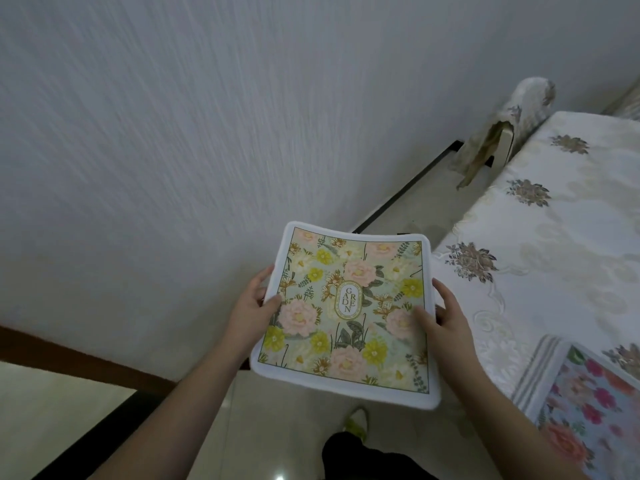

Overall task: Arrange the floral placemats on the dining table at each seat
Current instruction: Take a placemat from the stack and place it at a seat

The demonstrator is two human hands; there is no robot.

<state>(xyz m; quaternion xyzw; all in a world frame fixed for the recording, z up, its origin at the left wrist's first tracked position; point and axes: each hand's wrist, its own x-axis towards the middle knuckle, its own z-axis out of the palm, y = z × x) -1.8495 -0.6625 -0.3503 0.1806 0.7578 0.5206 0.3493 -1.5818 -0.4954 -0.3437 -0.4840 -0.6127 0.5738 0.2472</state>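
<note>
Hanging in the air between both hands, the floral placemat [346, 313] sits clear of the dining table [561, 216], printed face up, its white border sagging a little at the near corner; the left hand [251, 303] pinches the left edge with thumb on top and fingers beneath, and the right hand [441, 317] grips the right edge the same way, thumb laid over the pink flowers; both hands are closed on the mat, neither spread wide. It looks close to square, slightly longer running away from the person, so the long axis points ahead and a touch left; the table lies to the right, and the right hand is the nearer one, just short of the cloth's scalloped hem. A second placemat [588, 417], pink and blue, already lies on the table at the near right corner; beyond it the cloth [540, 258] is bare along the edge up to a covered chair [512, 133] tucked at the far end. My judgement: the coming move is a swing rightward and forward, landing the mat on that open stretch, well apart from the laid one; the wall [173, 150] close on the left leaves little room that side, the floor [277, 427] ahead is open.
</note>
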